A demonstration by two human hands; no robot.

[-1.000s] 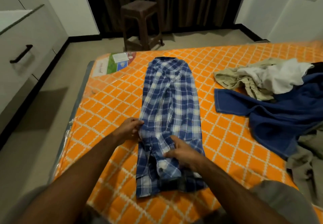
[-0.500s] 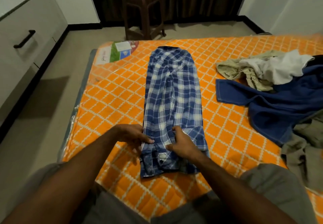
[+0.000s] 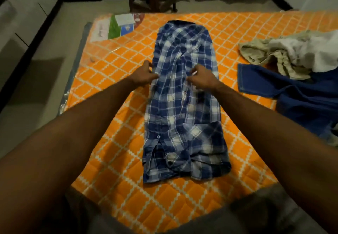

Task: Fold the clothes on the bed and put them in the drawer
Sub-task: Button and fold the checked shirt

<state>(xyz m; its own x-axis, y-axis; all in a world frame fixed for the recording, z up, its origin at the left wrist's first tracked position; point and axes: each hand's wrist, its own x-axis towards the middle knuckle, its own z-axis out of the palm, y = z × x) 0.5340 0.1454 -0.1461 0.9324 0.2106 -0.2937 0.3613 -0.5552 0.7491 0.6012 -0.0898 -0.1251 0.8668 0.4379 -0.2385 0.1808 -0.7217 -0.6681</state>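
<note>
Dim indoor light, soft shadows, slight motion blur, wide-angle bending at edges

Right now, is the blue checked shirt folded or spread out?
Partly folded: the checked shirt lies as one long narrow strip on the bed, sides turned in, not yet folded across its length.

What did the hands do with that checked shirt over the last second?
Both hands slid up the shirt, away from the person, from near its lower end to about its middle. The left hand now pinches the shirt's left edge; the right hand grips cloth near the centre. The shirt stayed flat in its long narrow fold on the bed, and the clothes pile on the right stayed put.
</note>
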